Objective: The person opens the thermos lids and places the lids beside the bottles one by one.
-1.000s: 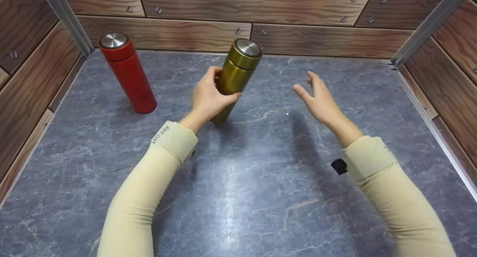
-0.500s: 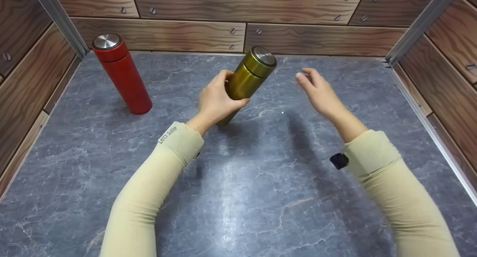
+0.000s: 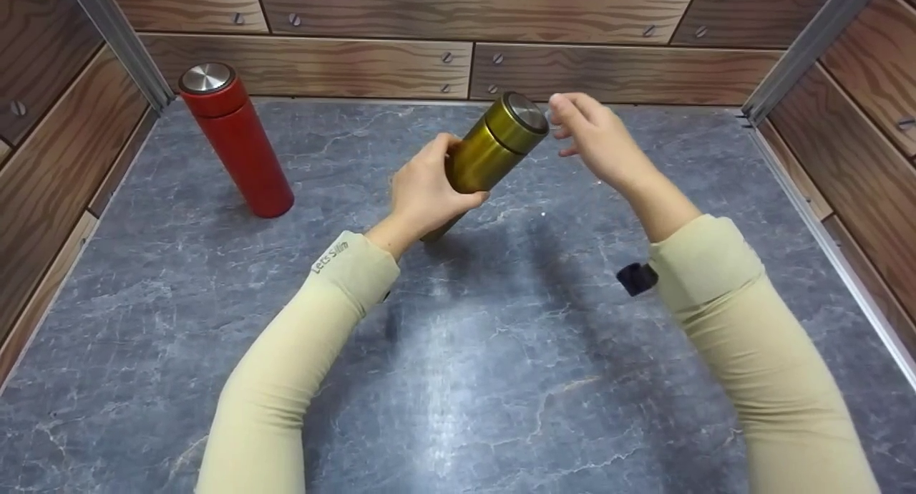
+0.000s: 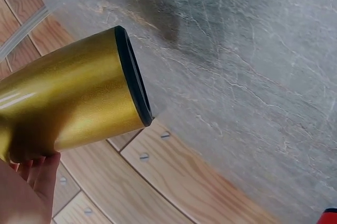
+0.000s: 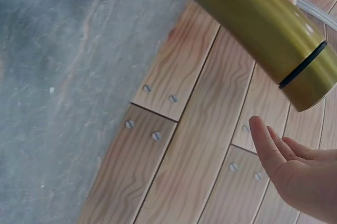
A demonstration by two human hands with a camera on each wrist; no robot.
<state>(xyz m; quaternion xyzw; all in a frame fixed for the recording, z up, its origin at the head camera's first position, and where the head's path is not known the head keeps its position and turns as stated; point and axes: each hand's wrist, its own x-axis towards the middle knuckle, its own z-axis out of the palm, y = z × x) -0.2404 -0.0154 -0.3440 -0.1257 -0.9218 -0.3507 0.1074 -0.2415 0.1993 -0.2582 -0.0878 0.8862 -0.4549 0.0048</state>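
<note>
A gold thermos flask (image 3: 486, 157) with a steel-topped lid leans to the right in the head view, held around its body by my left hand (image 3: 429, 190). Its dark base rim shows in the left wrist view, where the flask (image 4: 79, 87) fills the left side. Close to the right of the lid is my right hand (image 3: 597, 139), fingers loosely extended and holding nothing. A gap shows between that hand (image 5: 295, 171) and the flask's lid end (image 5: 310, 79) in the right wrist view. A red thermos flask (image 3: 240, 147) stands upright at the back left.
The grey marbled tabletop (image 3: 501, 379) spreads under both arms. Wood-patterned panels (image 3: 358, 64) wall it at the back and on both sides, with metal corner posts (image 3: 809, 50). A black strap piece (image 3: 635, 279) sticks out from the right sleeve.
The gold flask has tilted further to the right in my left hand, its lid shifting rightward. My right hand has moved up and left, close to the lid. The red flask has stayed in place.
</note>
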